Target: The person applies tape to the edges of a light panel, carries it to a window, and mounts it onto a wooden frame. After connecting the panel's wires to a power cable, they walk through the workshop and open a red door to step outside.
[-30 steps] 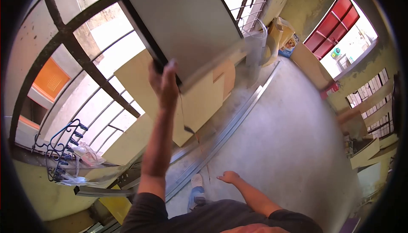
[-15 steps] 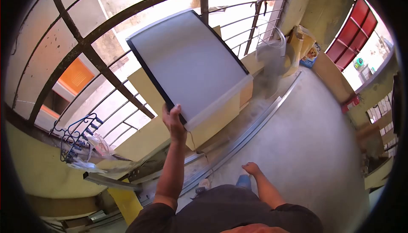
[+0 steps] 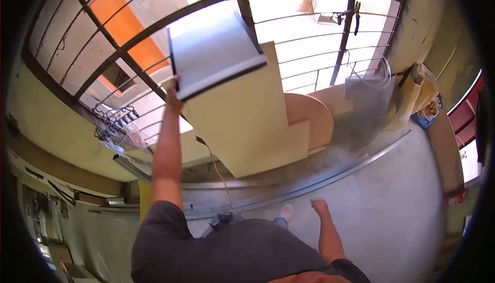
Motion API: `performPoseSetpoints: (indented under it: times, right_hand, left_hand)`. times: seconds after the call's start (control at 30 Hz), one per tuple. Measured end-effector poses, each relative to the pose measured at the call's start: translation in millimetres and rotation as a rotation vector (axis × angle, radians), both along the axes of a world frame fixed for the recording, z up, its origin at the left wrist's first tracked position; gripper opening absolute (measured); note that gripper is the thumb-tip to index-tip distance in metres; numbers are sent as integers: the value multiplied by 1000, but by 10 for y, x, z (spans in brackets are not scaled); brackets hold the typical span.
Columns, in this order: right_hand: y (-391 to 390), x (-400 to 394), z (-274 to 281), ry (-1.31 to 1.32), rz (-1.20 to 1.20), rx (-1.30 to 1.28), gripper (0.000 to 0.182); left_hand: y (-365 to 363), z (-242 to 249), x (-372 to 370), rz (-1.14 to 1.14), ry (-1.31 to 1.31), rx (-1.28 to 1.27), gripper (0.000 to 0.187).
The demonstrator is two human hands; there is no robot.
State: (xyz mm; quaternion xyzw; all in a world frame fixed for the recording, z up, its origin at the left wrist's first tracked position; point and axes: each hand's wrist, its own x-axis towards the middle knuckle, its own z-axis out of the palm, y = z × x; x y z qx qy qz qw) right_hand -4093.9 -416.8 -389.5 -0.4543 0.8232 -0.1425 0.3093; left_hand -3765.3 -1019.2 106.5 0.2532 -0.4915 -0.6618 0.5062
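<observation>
My left hand [image 3: 174,91] is raised and wrapped round the lower left corner of a pale grey rectangular panel [image 3: 214,51] with black edging. The panel is tilted in front of the window grille, and its lower edge overlaps a cream board [image 3: 245,128] that leans below the window. Low over the floor at my right side, my right hand [image 3: 320,207] has its fingers curled in, with nothing showing in them.
A barred window [image 3: 309,22] spans the wall ahead. Long metal channels [image 3: 330,180] lie on the floor before the boards. A rounded tan board [image 3: 312,115] and a translucent sheet [image 3: 366,107] lean on the wall. Blue metal racks [image 3: 116,120] sit on the sill.
The panel and my left hand have shifted up and left in the view, uncovering more of the cream board. My right hand still hangs low. The view has turned.
</observation>
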Motion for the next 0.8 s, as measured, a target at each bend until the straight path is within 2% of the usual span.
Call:
performPoseSetpoints:
  times: [0.03,0.1,0.13,0.17,0.23,0.3,0.33,0.4,0.43,0.5,0.53,0.57,0.63,0.7,0.77,0.8]
  right_hand:
    - [164,-92,132,-10,6,21,32]
    - [262,-336,510,-374,-569,-7,29]
    - [420,-461,416,-72,-260,-12,28]
    - [648,-578,169,228,48,-30,27]
    - [894,-537,145,-253,-493,150,21]
    - [1259,-533,-196,54,-87,268,21]
    - [1352,-493,-226,62,-104,268,21]
    - [1445,-371,-187,87,52,280,27]
    - [1444,-345,-161,92,50,290,27]
    - [1289,-216,-59,8,132,173,32]
    - [1096,-136,148,-223,-212,261,33]
    - [887,-103,576,-448,-562,345,36]
    - [735,-317,109,-223,-57,279,43]
    - [450,-466,329,-240,-240,219,46]
    - [226,-686,490,-178,-206,41,44]
    - [156,-798,492,-186,-177,38,44]
  left_hand:
    - [-61,116,84,-68,-60,-1,42]
    - [-168,342,182,-130,-166,20,49]
    - [28,593,118,-70,-308,73,53]
    - [-102,610,150,-8,-423,121,56]
    - [-274,722,147,144,-615,144,60]
    - [-236,776,52,304,-749,123,62]
    - [-294,756,61,289,-740,118,62]
    - [-369,645,80,442,-1002,-102,70]
    - [-350,579,63,590,-1199,-287,81]
    - [-464,427,56,657,-1287,-258,83]
    - [-503,324,54,728,-1376,-236,85]
    - [-461,262,29,763,-1290,-306,87]
    - [-345,279,-45,729,-1236,-266,86]
    - [-430,175,-19,742,-1140,-255,85]
    - [-650,8,0,811,-1235,-248,86]
    - [-588,41,9,862,-1317,-244,87]
